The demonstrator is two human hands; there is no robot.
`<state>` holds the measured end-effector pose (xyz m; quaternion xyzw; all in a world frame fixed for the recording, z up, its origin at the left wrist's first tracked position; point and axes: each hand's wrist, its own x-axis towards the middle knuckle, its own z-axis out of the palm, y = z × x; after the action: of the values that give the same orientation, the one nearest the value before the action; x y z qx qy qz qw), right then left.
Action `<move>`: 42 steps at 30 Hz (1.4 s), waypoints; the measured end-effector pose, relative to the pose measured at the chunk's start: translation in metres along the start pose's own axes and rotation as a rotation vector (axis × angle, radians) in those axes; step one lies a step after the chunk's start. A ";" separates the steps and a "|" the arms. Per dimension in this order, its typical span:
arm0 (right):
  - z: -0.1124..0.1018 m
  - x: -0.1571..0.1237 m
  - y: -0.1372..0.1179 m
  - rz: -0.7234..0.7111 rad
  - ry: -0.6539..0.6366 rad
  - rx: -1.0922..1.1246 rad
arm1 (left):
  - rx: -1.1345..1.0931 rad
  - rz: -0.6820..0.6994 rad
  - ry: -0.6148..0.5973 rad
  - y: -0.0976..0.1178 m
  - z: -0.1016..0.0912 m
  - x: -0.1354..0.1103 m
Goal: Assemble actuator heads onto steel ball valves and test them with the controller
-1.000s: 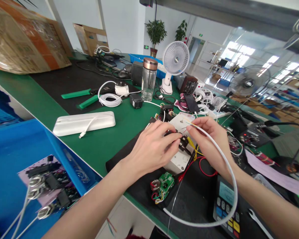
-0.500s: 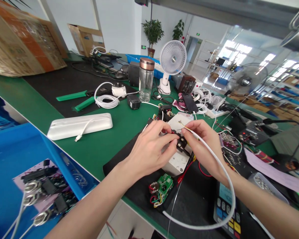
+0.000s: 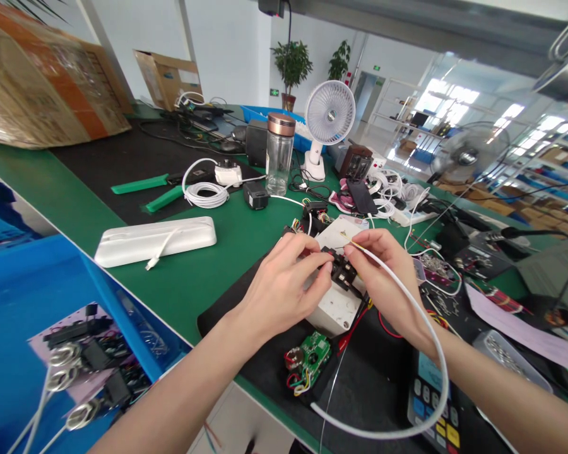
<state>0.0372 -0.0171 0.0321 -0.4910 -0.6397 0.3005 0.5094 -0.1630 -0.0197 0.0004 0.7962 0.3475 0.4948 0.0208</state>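
My left hand [image 3: 284, 280] rests on a white plastic box [image 3: 336, 306] and pinches a small black connector block [image 3: 339, 268] on top of it. My right hand [image 3: 383, 271] pinches the stripped end of a white cable [image 3: 438, 353] right at that block, fine coloured wires showing at its tip. The cable loops down over my right forearm to the table's front edge. Red and yellow wires [image 3: 360, 312] run from under the block. A green circuit board [image 3: 308, 358] lies on the black mat [image 3: 246, 302] just in front of the box.
A blue bin [image 3: 38, 296] of parts sits at the left. A white power strip [image 3: 156, 239], green-handled pliers [image 3: 146, 189], coiled white cable [image 3: 206, 192], glass bottle [image 3: 280, 151] and desk fan [image 3: 329, 116] stand behind. A meter [image 3: 430, 397] lies at right.
Both hands stayed on the black block; my right hand brought the cable's tip a little lower and closer to it. The view shifted slightly.
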 end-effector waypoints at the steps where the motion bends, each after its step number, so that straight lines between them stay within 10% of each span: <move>1: 0.000 0.000 0.000 -0.002 -0.005 0.002 | -0.002 -0.004 0.004 0.000 0.000 0.000; 34: -0.013 0.011 -0.015 -0.146 -0.154 -0.286 | -0.031 -0.036 -0.014 -0.001 0.001 -0.004; 42: -0.028 0.007 -0.021 -0.092 -0.281 -0.087 | -0.123 -0.312 -0.174 0.013 -0.008 0.036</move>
<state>0.0571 -0.0212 0.0611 -0.4360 -0.7388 0.3146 0.4062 -0.1533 -0.0111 0.0374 0.7697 0.4327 0.4352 0.1759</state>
